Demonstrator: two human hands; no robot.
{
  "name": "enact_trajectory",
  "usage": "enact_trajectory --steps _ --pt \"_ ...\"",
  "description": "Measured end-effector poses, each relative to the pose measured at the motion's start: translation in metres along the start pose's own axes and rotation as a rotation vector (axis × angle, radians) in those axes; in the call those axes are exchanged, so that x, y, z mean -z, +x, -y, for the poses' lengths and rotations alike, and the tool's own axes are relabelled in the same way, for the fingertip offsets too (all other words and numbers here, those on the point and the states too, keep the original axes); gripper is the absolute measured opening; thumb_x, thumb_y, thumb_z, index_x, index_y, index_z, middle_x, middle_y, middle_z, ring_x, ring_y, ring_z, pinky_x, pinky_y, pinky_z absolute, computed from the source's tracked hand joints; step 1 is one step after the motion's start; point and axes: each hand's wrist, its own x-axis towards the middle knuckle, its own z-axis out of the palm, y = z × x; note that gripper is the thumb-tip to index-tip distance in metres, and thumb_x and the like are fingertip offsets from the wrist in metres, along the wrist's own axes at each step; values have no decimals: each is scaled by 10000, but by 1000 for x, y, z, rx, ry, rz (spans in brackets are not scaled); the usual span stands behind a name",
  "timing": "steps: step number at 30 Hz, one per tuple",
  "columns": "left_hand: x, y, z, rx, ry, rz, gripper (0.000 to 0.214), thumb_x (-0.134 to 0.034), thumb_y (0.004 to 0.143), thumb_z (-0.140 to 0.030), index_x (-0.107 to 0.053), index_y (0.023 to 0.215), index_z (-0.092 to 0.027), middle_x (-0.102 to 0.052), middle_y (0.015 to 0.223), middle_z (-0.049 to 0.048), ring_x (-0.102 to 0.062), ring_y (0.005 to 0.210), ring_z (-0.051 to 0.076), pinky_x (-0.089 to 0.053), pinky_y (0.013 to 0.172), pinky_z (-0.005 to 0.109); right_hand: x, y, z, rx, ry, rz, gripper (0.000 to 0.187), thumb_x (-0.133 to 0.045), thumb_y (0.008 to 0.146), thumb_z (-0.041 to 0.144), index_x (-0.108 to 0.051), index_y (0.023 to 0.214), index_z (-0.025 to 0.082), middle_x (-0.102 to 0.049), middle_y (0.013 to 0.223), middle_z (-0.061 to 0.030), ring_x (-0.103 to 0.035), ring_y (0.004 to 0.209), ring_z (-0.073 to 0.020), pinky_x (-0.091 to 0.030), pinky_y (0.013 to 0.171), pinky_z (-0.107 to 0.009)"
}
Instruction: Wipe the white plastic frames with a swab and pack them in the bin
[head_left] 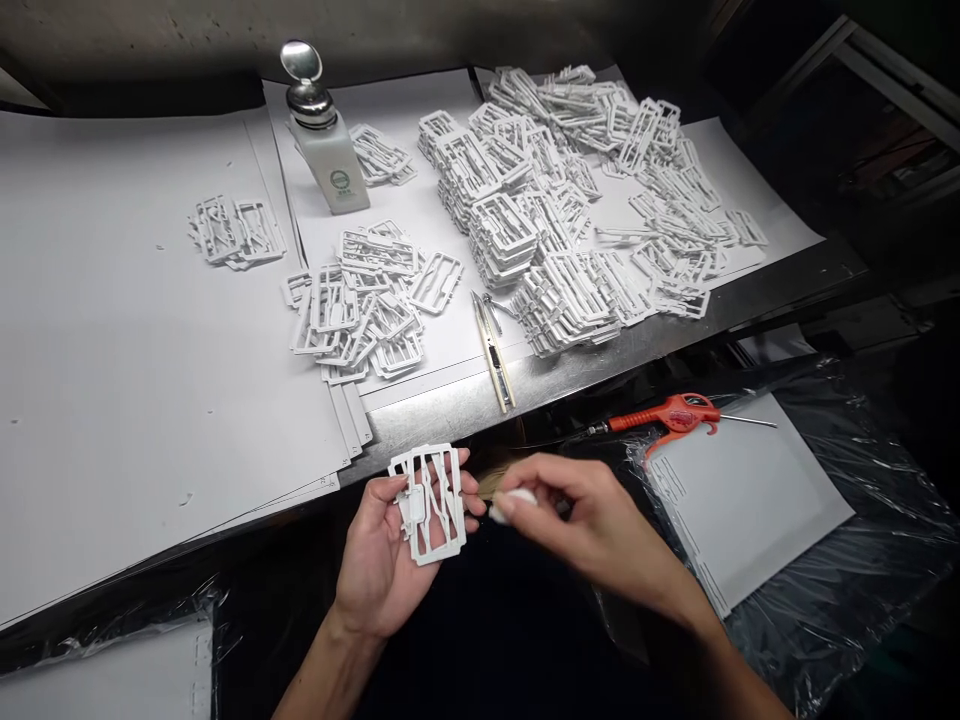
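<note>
In the head view my left hand (382, 575) is turned palm up with white plastic frames (453, 500) lying across its fingers, pinned by the thumb. There appear to be two of these rectangular frames, overlapped, with thin crossing bars inside. To the right, my right hand (589, 510) pinches a small white wad (513, 503) that looks like cotton, a short way from the frames and apart from them. A loose heap of similar white frames (375, 300) lies on the paper beyond my left hand.
A pump bottle (341, 170) with its metal lid up stands at the back. Tall stacks of frames (517, 235) fill the right side. A craft knife (493, 355) lies by the metal table edge (420, 410). An orange air gun (679, 415) rests on plastic-wrapped paper (765, 500).
</note>
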Motion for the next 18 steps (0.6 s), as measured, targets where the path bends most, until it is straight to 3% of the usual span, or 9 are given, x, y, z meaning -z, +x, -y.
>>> enact_trajectory --steps 3,6,10,13,15,18 --pt "2 0 0 18 -2 10 492 -344 879 -342 -603 1129 -6 -659 922 179 -619 805 249 -486 748 338 2 9 -8 -32 76 -179 157 -567 849 310 -632 871 168 -558 663 17 -468 579 -91 -374 518 -196" --pt "0 2 2 15 -1 7 472 -349 880 -332 -643 1060 -8 -668 898 181 -625 794 250 -485 759 337 -5 21 -11 26 101 -252 159 -579 843 298 -632 907 163 -609 745 -15 -535 648 -117 -427 576 -216" --pt "-3 3 7 -9 3 -31 410 -378 873 -298 -688 941 -40 -682 852 148 -635 766 248 -500 746 347 -22 33 -5 174 -1 -274 144 -559 858 258 -632 945 169 -603 817 -28 -550 667 -110 -441 623 -223" --pt "-3 2 10 -40 -11 -123 330 -418 864 -254 -706 867 -92 -692 821 95 -638 776 228 -508 749 331 -30 39 1 288 -94 -205 138 -545 864 236 -629 946 163 -596 845 -31 -557 702 -108 -446 670 -220" --pt "-3 1 10 -41 -1 -150 323 -425 863 -253 -705 866 -91 -695 828 96 -638 805 235 -509 759 333 -28 39 0 295 -165 -176 123 -536 865 221 -632 911 160 -596 837 -31 -552 702 -111 -441 665 -224" --pt "-2 0 6 0 32 -89 396 -398 874 -295 -669 1001 -36 -685 915 148 -633 845 265 -509 770 363 -15 36 -6 198 -216 -233 98 -549 850 208 -636 868 166 -595 807 -23 -526 651 -108 -425 617 -227"
